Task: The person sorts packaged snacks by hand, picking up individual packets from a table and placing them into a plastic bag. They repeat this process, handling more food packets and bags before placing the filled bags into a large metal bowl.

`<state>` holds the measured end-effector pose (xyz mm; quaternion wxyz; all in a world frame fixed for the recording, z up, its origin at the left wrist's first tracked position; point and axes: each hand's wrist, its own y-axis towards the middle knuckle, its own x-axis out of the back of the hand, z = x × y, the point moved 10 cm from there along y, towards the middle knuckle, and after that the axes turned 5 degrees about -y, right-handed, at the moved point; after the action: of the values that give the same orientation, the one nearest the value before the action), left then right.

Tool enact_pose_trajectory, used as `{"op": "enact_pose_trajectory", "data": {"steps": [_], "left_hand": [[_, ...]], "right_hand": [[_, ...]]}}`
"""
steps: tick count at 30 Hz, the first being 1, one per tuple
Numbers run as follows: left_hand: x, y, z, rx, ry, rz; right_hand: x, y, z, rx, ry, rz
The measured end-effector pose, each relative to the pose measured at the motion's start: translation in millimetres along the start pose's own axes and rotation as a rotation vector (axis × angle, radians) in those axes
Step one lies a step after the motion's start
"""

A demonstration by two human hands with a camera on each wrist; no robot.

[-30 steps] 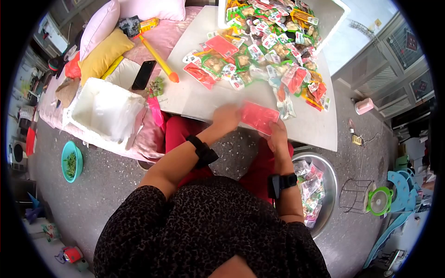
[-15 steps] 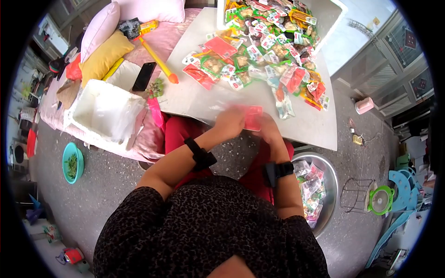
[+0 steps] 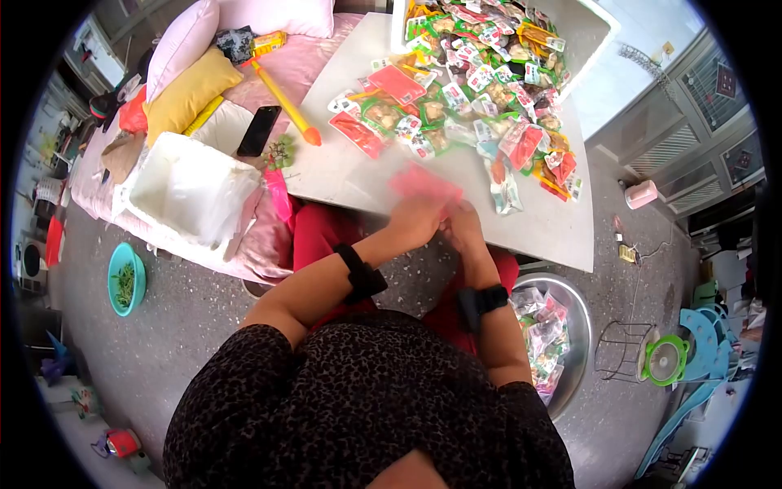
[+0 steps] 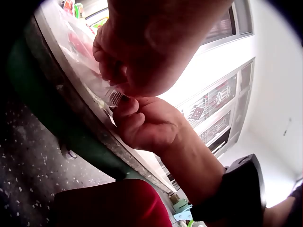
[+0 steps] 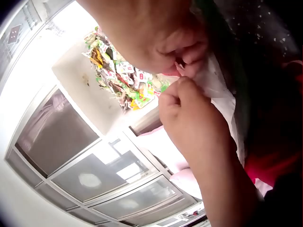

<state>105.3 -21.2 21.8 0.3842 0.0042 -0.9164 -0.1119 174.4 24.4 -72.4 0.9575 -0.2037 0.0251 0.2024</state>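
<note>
At the table's front edge my left hand (image 3: 417, 222) and right hand (image 3: 464, 228) meet, fingers curled together. Both pinch the near end of a flat red packet (image 3: 425, 181), blurred in the head view and pointing away over the table. In the left wrist view, clear plastic with white bars (image 4: 113, 97) shows between the fingertips of the left hand (image 4: 137, 61) and the right hand (image 4: 147, 123). The right wrist view has the two hands' fingertips touching, most of the packet hidden behind them. Another red packet (image 3: 397, 83) lies on the pile beyond.
A white foam box (image 3: 595, 53) spills many snack packets across the table (image 3: 342, 175). On the right floor, a metal basin (image 3: 580, 350) holds more packets. To the left are a phone (image 3: 259, 130), a yellow-orange stick (image 3: 285, 102) and another foam box (image 3: 183, 191) on the bed.
The packet was stretched between the two hands, then drawn nearer the body; now it points away from them. The right hand has moved left, up against the left hand.
</note>
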Motion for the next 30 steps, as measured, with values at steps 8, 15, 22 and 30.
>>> {"op": "enact_pose_trajectory", "data": {"steps": [8,15,22,30], "left_hand": [[2.9,-5.8,-1.7,-0.093,0.031,-0.219],[11.7,5.1,9.8,-0.138,0.009,-0.06],[133.1,9.1,146.3,0.205,-0.34,-0.813],[102.7,35.5,259.5,0.63,-1.007,-0.743]], "right_hand": [[-1.6,-2.9,-4.8,-0.047,0.215,0.067],[6.2,5.5,-3.6,0.121,0.227,0.002],[33.5,-16.3,15.4,0.152,0.155,-0.191],[33.6,-18.5,4.3,0.126,0.143,-0.187]]}}
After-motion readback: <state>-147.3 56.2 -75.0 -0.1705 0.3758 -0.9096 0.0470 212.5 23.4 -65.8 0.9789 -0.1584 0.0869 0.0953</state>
